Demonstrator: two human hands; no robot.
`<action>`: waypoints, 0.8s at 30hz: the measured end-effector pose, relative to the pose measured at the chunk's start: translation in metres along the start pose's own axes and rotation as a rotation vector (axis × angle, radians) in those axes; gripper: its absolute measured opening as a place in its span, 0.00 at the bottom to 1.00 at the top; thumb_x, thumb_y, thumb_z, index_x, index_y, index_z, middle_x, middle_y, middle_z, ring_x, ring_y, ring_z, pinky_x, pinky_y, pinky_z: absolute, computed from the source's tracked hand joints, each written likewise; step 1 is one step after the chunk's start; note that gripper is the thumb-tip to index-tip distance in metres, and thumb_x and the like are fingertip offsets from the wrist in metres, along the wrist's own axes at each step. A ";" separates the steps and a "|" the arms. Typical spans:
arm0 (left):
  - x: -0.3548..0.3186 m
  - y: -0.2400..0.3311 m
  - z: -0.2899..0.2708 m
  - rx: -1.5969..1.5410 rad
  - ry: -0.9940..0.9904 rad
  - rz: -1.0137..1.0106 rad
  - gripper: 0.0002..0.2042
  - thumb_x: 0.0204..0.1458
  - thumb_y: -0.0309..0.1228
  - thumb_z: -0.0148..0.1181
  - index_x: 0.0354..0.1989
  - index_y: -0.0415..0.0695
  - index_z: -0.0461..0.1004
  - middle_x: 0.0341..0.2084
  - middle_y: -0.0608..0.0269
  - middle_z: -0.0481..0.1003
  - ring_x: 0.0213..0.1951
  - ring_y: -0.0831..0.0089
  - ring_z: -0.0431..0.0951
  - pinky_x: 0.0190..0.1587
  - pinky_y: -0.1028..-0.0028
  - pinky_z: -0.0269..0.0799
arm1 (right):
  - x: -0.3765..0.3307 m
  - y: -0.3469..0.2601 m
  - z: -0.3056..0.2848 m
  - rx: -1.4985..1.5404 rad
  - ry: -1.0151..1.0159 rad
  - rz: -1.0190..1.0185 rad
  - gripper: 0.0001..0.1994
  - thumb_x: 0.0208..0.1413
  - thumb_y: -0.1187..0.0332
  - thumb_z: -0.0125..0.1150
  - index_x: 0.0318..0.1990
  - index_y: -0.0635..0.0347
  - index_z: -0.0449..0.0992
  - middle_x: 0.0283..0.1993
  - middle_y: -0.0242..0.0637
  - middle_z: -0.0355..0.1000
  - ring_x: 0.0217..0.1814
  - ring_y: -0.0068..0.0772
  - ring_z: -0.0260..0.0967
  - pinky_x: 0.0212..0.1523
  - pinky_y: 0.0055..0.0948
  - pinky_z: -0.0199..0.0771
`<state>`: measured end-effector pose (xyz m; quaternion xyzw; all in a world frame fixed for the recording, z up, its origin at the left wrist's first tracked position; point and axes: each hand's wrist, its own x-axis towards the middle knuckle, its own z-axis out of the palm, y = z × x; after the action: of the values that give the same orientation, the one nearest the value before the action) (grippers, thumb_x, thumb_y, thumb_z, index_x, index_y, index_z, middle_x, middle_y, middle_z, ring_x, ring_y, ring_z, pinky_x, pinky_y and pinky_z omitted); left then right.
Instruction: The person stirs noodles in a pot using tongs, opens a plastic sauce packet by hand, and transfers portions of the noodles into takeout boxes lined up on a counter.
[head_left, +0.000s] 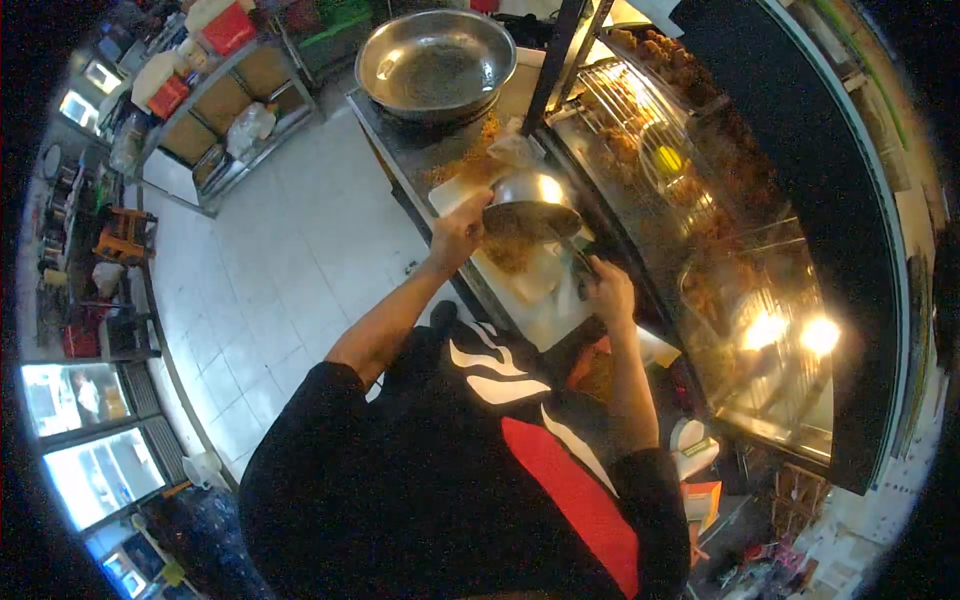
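Observation:
My left hand [460,232] is closed on the rim of a shiny metal bowl [530,190], which is tipped over the counter. Below its lowered edge lies a heap of brown, crumbly food [512,253] on a pale sheet [545,280]. My right hand [608,290] is closed around a thin metal utensil whose end reaches toward the bowl's opening; its exact kind is too blurred to tell. A crumpled clear plastic bag [515,150] lies just beyond the bowl.
A large round metal pan [436,62] stands at the counter's far end, with brown crumbs [468,162] scattered nearer. To the right, a lit glass display case [690,200] holds fried-looking food and wire racks. A shelf unit [230,110] stands across the tiled floor [270,260] on the left.

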<state>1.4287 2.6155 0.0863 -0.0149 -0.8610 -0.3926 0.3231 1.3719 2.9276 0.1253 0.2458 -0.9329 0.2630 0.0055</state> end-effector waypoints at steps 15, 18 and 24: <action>0.018 0.010 -0.007 0.029 0.037 0.057 0.31 0.42 0.17 0.56 0.58 0.54 0.66 0.54 0.59 0.69 0.45 0.58 0.77 0.38 0.68 0.77 | -0.004 -0.025 0.014 0.144 0.028 -0.058 0.14 0.49 0.65 0.61 0.43 0.59 0.77 0.37 0.46 0.75 0.38 0.49 0.73 0.39 0.35 0.72; 0.014 -0.002 -0.006 0.072 0.172 0.132 0.31 0.42 0.17 0.56 0.59 0.54 0.65 0.54 0.60 0.69 0.40 0.59 0.78 0.35 0.68 0.77 | -0.019 -0.019 0.013 0.034 -0.099 -0.034 0.14 0.48 0.66 0.61 0.43 0.58 0.78 0.38 0.47 0.75 0.39 0.49 0.73 0.40 0.36 0.73; 0.011 0.008 -0.018 0.072 0.110 -0.028 0.32 0.43 0.18 0.57 0.60 0.54 0.64 0.55 0.58 0.69 0.32 0.66 0.79 0.31 0.72 0.75 | -0.029 -0.008 -0.013 0.110 -0.089 0.139 0.17 0.47 0.69 0.62 0.45 0.66 0.75 0.42 0.49 0.75 0.43 0.45 0.74 0.43 0.34 0.73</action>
<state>1.4323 2.6065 0.1066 0.0302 -0.8556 -0.3663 0.3645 1.3996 2.9416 0.1367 0.1917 -0.9312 0.3026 -0.0680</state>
